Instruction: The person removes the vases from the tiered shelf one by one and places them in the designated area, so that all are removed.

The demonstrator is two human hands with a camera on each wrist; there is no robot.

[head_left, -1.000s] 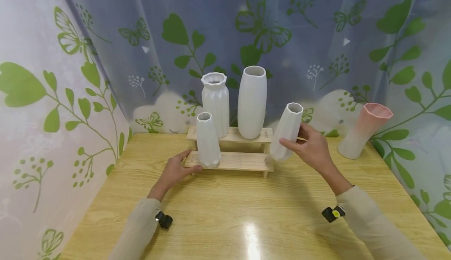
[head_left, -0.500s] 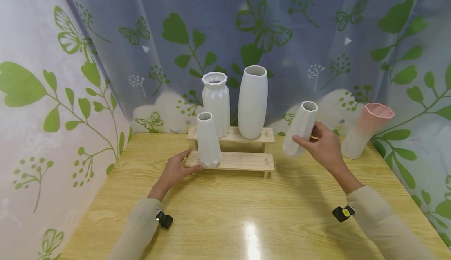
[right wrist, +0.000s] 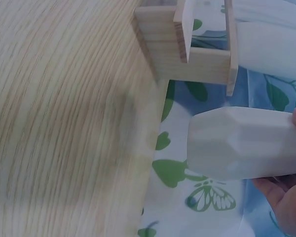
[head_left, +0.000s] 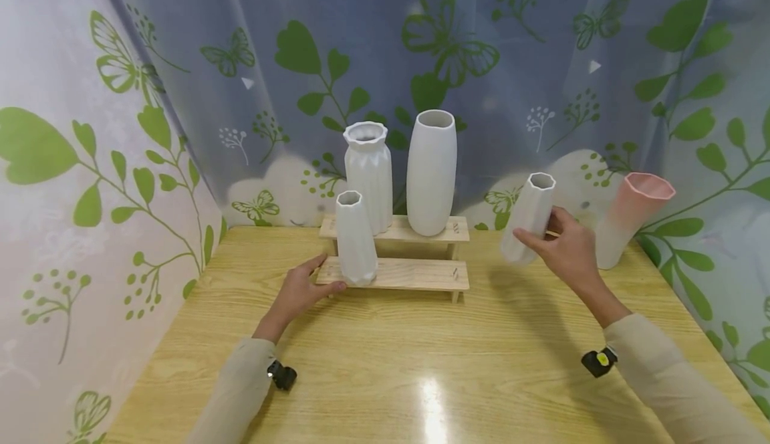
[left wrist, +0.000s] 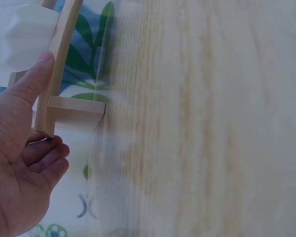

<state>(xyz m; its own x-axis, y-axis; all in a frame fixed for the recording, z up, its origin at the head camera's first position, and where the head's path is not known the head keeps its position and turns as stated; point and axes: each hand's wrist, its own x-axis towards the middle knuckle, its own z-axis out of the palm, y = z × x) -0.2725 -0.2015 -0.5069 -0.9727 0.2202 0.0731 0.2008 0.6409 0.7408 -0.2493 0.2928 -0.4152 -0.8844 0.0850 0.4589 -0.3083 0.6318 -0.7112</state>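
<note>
My right hand [head_left: 569, 250] grips a small white faceted vase [head_left: 528, 220] by its side, thumb at the front. The vase tilts slightly, held above the table to the right of a two-step wooden stand [head_left: 415, 274]; its faceted base [right wrist: 222, 143] faces the right wrist camera. At the stand's left end, my left hand [head_left: 302, 290] pinches the lower step, with the thumb [left wrist: 42, 66] along its front edge and the other fingers around the end. A similar small white vase [head_left: 356, 240] stands on that step. On the upper step are a ruffled-rim white vase [head_left: 369, 180] and a tall smooth white vase [head_left: 431, 176].
A pink-and-white vase [head_left: 637, 213] stands at the right rear of the wood-grain table [head_left: 361, 364], partly behind my right hand. A patterned curtain [head_left: 373, 29] with leaves and butterflies hangs behind the table and along both sides.
My right hand has carried the small white vase away from the stand's right end, out to the right. The left hand has stayed on the lower step.
</note>
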